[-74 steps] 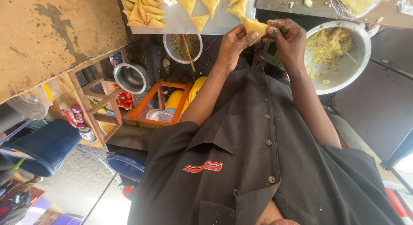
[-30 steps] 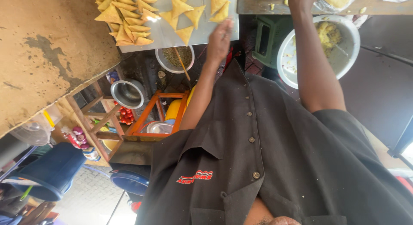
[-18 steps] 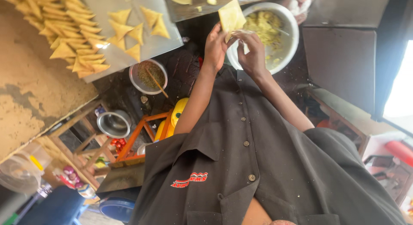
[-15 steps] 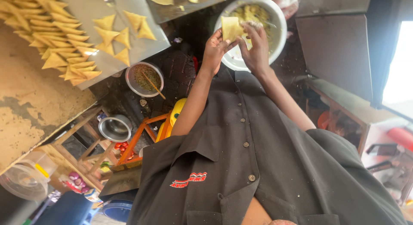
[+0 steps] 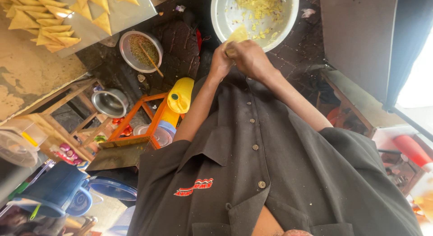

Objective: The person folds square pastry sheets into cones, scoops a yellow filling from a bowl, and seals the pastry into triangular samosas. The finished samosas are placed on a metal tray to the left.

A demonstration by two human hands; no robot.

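- While both hands meet at the near rim of the big metal bowl (image 5: 221,19) of yellow filling, work right over it so crumbs drop inside.
- Left hand (image 5: 220,64) fingers clamp the pastry piece (image 5: 237,35).
- Right hand (image 5: 251,58) fingers pinch it too; press the edges evenly.

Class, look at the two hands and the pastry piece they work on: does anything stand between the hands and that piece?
Nothing visible does. The left hand and right hand both close directly on the yellow pastry piece, held at the near rim of the metal bowl of yellow filling.
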